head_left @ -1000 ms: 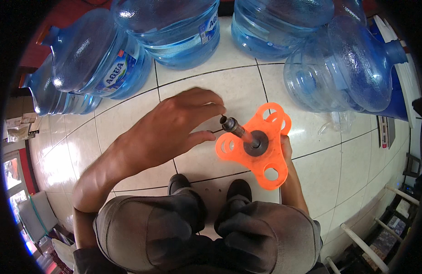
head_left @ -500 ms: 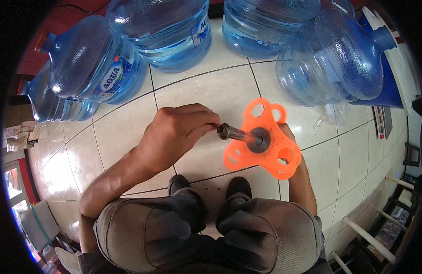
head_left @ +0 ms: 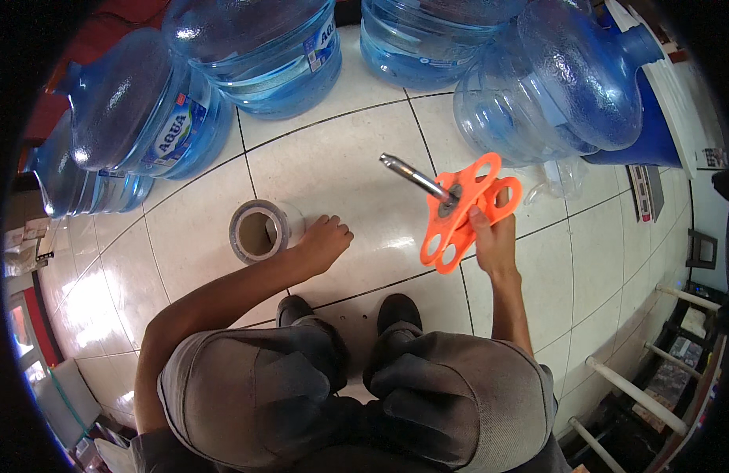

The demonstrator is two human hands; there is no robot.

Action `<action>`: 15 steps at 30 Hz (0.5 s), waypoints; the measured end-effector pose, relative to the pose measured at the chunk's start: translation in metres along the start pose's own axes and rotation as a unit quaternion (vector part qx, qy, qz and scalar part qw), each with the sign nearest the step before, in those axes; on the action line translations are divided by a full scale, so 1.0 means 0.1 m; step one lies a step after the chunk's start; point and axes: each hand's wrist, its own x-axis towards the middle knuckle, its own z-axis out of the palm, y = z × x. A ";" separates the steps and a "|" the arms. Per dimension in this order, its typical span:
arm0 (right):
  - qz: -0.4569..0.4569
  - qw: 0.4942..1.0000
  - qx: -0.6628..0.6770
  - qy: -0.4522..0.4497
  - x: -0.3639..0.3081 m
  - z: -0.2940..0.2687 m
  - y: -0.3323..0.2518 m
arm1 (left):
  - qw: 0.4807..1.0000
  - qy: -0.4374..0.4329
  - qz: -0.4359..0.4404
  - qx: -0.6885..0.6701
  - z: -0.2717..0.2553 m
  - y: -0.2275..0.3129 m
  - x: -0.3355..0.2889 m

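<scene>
My right hand (head_left: 497,240) grips an orange plastic holder (head_left: 468,206) made of lobed plates with large round holes. From its dark centre a shiny metal rod (head_left: 414,178) sticks out toward the upper left, its tip bare. Apart from the holder, my left hand (head_left: 326,243) is low over the floor with its fingers curled in; whether something small is inside them is hidden. Just left of that hand is a roll of clear film (head_left: 259,231) with a brown cardboard core, its open end facing up toward me.
Large blue water bottles (head_left: 147,106) stand along the far left, with more bottles (head_left: 550,87) at the far right. A crumpled clear plastic bag (head_left: 555,181) lies below the right ones. White rungs (head_left: 636,392) rise at the lower right. My shoes (head_left: 398,313) rest on the tiles.
My left hand has left the rod's tip and moved down, uncovering the film roll. The right hand has tilted the orange holder and moved it slightly right, turning the rod upward.
</scene>
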 end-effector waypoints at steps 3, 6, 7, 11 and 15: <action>-0.029 0.995 -0.085 -0.040 -0.03 0.08 -0.08 | 0.964 0.265 0.003 -0.016 0.05 0.07 -0.12; 0.012 0.993 -0.074 -0.096 -0.04 0.18 -0.14 | 0.844 0.373 -0.090 -0.374 -0.34 0.09 -0.30; 0.018 0.990 -0.070 -0.117 -0.04 0.23 -0.16 | 0.675 0.436 -0.112 -0.585 -0.51 0.08 -0.40; 0.008 0.984 -0.091 -0.155 0.00 0.52 -0.28 | 0.780 0.505 -0.066 -0.364 -1.14 -0.03 -0.70; -0.031 0.960 -0.108 -0.255 -0.03 0.71 -0.45 | 0.887 0.339 -0.043 -0.312 -1.22 0.23 -0.66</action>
